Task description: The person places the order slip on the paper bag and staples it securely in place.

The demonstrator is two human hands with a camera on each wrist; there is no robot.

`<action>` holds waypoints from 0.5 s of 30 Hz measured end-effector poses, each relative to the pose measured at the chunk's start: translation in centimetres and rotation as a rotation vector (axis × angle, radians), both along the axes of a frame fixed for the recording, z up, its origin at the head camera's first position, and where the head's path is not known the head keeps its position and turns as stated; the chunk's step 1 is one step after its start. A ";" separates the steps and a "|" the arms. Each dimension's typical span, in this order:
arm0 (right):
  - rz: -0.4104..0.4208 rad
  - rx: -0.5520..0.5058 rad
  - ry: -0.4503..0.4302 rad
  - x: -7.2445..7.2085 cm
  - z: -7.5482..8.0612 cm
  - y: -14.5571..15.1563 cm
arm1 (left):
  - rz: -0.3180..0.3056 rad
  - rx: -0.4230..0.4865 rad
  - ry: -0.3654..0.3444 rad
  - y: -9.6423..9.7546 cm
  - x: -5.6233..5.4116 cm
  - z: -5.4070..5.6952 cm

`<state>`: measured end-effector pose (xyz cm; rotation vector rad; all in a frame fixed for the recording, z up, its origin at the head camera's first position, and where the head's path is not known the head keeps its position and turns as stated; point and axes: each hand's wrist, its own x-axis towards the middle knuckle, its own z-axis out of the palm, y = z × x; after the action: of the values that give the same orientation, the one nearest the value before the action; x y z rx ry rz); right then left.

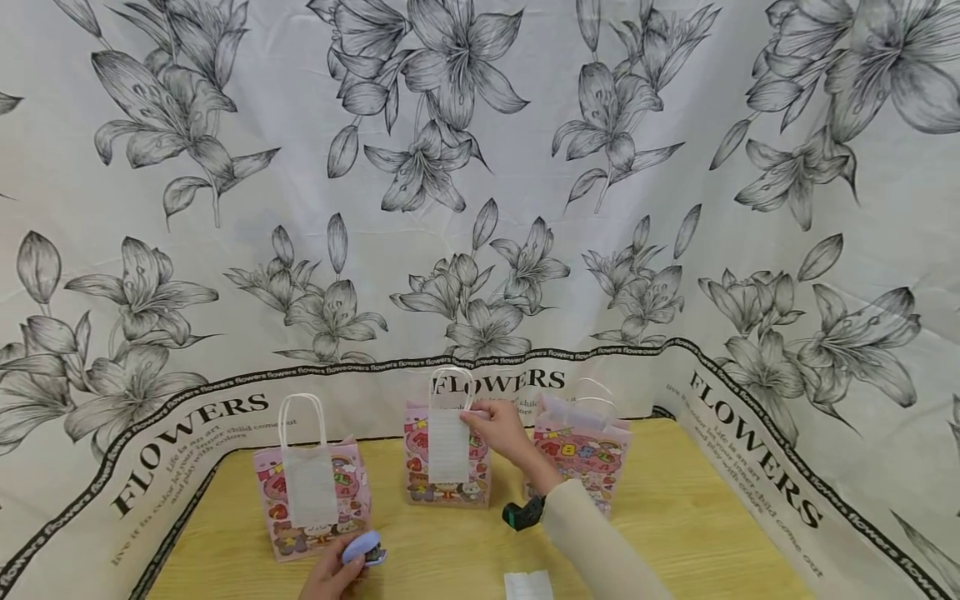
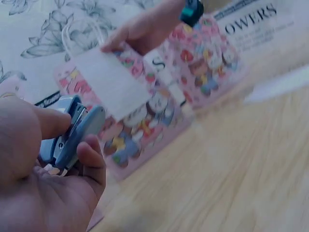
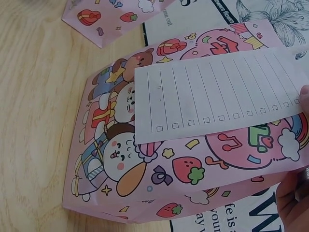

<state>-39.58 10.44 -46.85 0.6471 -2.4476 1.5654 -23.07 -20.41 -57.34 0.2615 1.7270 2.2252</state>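
In the head view my left hand (image 1: 328, 577) holds a small blue stapler (image 1: 363, 547), low in front of the left bag. The left wrist view shows the stapler (image 2: 91, 128) between thumb and fingers, its jaws apart. My right hand (image 1: 501, 427) is at the top edge of the middle pink gift bag (image 1: 478, 477), pinching a white paper slip (image 1: 447, 450) against its front. Seen from the right wrist, the lined slip (image 3: 212, 96) has a row of little checkboxes and covers part of the bag's cartoon print (image 3: 116, 150).
To the left stands another pink bag (image 1: 351, 492) with a white slip (image 1: 311, 493) on its front. A third bag (image 1: 585, 454) is at the right, partly behind my right arm. Loose paper (image 1: 528, 585) lies at the table's (image 1: 697, 517) near side. Flowered cloth (image 1: 480, 275) hangs behind.
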 end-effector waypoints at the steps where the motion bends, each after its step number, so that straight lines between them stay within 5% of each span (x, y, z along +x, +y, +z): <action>1: 0.004 0.001 -0.006 -0.1 -0.1 -0.1 | -0.014 0.042 -0.015 0.4 0.0 0.3; 4: 0.004 -0.001 -0.015 -0.2 -0.2 -0.2 | -0.010 0.150 -0.074 2.0 -0.2 1.3; 8: -0.011 -0.008 -0.010 -0.4 0.2 -0.3 | 0.101 0.237 -0.131 4.9 -1.1 3.4; 15: -0.014 -0.015 -0.041 -0.4 0.0 -0.1 | 0.184 0.369 -0.045 8.3 -3.1 6.9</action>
<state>-39.95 10.31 -46.80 0.5996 -2.4617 1.6062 -26.15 -12.12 -50.48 0.1355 1.3548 2.6566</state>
